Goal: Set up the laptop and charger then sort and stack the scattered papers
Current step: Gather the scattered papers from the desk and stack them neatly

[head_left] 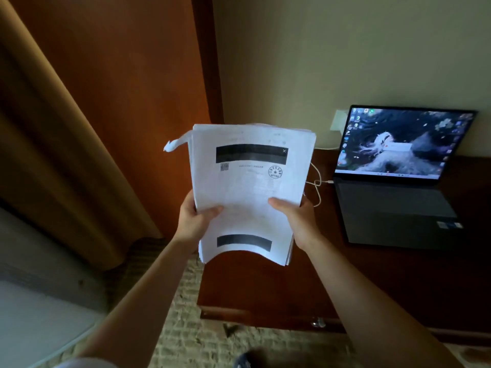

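**While we hold the papers, the stack is almost done**

With our left hand point(195, 221) we grip the left edge of the paper stack point(249, 192), thumb on top and fingers curled behind. Our right hand point(297, 219) grips the right edge the same way. We hold the stack up in the air, just left of the laptop point(393, 176).

The sheets are thin, white and bendy. The bottom edge curves upward, and one sheet sticks out at the top left with a curled corner. The edges are not quite even.

We think the laptop part is done. It sits open on the dark, shiny wooden desk point(279, 288), its screen glowing. A thin white charger cable point(317, 181) loops between the stack and the laptop and plugs into the laptop's left side.

So we think we are on the stacking step. Next, we should tap the stack on the desk to make the edges even, then lay it flat to the left of the laptop, clear of the cable.
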